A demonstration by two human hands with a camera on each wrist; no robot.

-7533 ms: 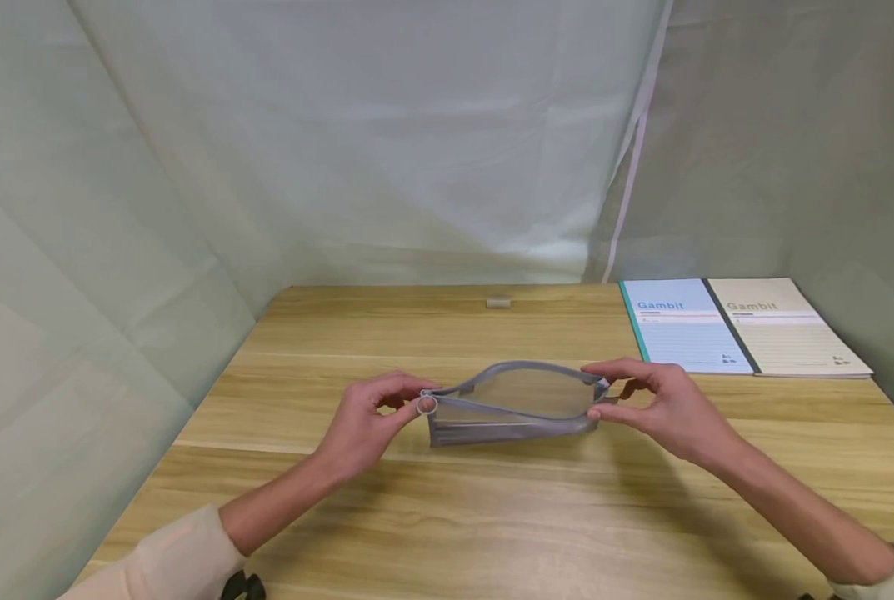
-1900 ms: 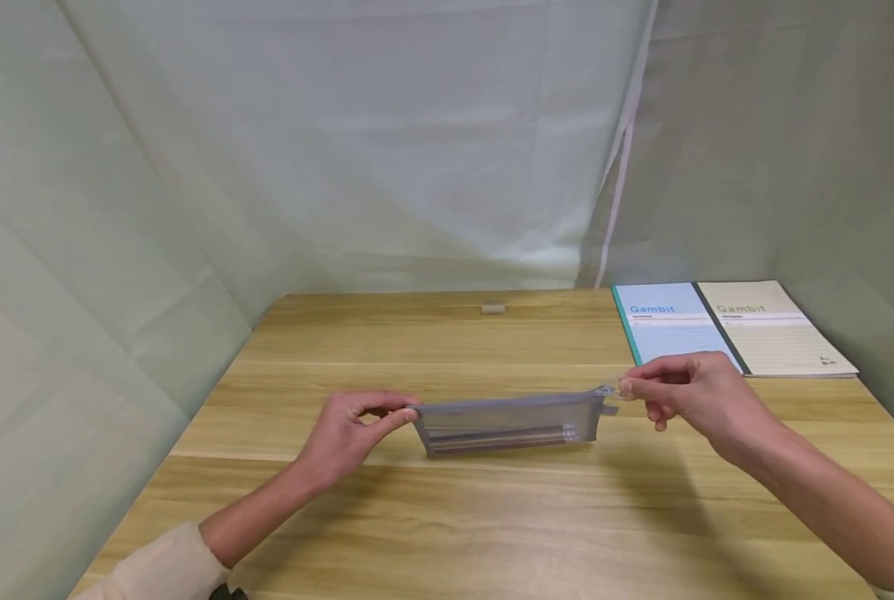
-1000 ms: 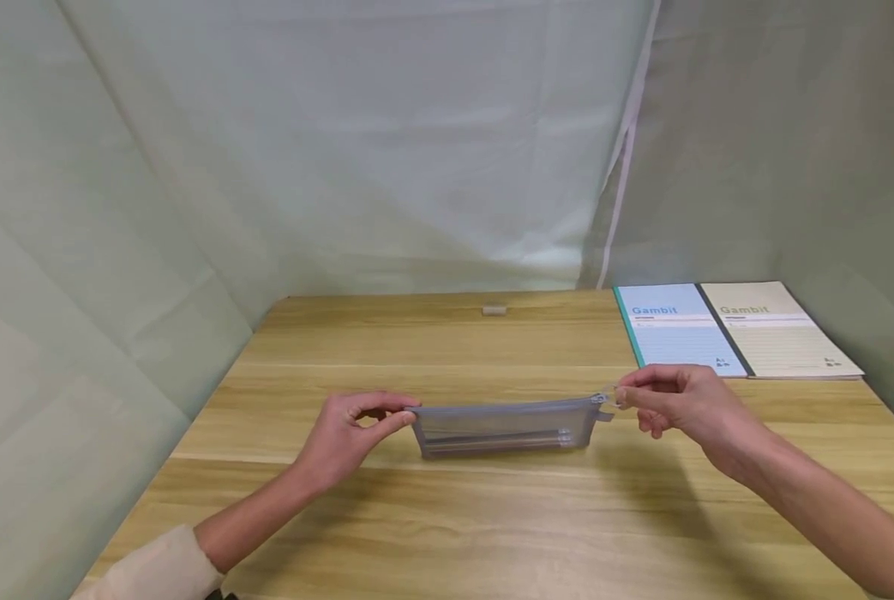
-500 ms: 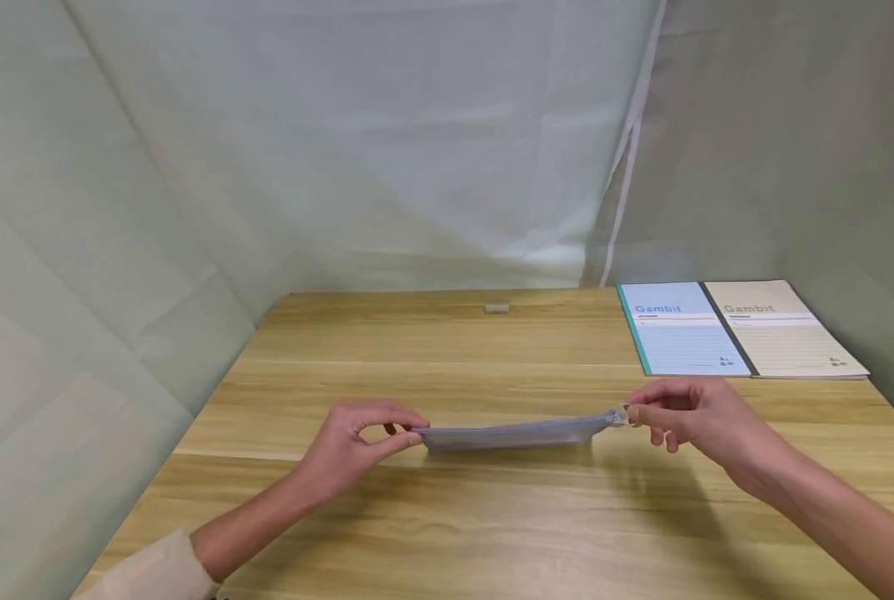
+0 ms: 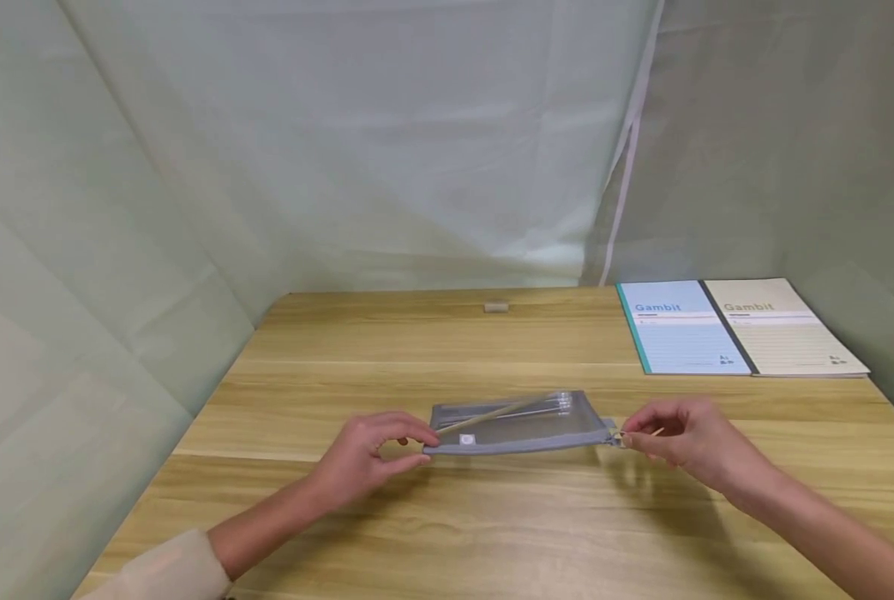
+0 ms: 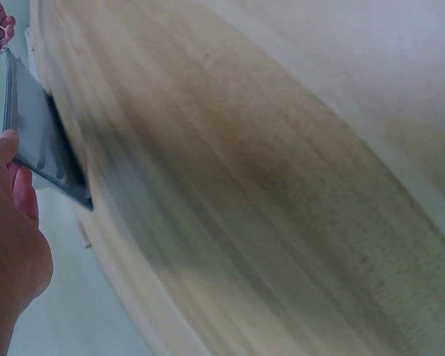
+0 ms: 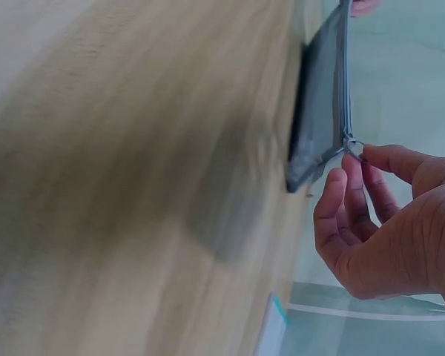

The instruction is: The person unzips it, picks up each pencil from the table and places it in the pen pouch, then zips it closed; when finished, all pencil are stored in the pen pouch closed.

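A grey see-through pencil case (image 5: 521,429) is tilted over low above the wooden table, its zipped edge facing the near side. Several slim pencils (image 5: 495,412) show through it, along with a small white label (image 5: 466,439). Thumb and fingers of my left hand (image 5: 367,454) pinch the left end of the zipped edge. At the other end, my right hand (image 5: 690,437) pinches the ring of the zipper pull (image 7: 354,144). The zipper runs closed along the whole edge. In the left wrist view the case (image 6: 37,122) hangs between both hands.
Two notebooks lie side by side at the back right, a blue one (image 5: 682,333) and a cream one (image 5: 780,329). A small grey block (image 5: 496,307) sits near the back edge of the table (image 5: 387,333). Pale curtains stand behind and at the sides.
Earlier the case gaped, with the zipper ring at my left hand; now it is zipped, the ring at my right. Just now its zipped edge came down and toward the near side.
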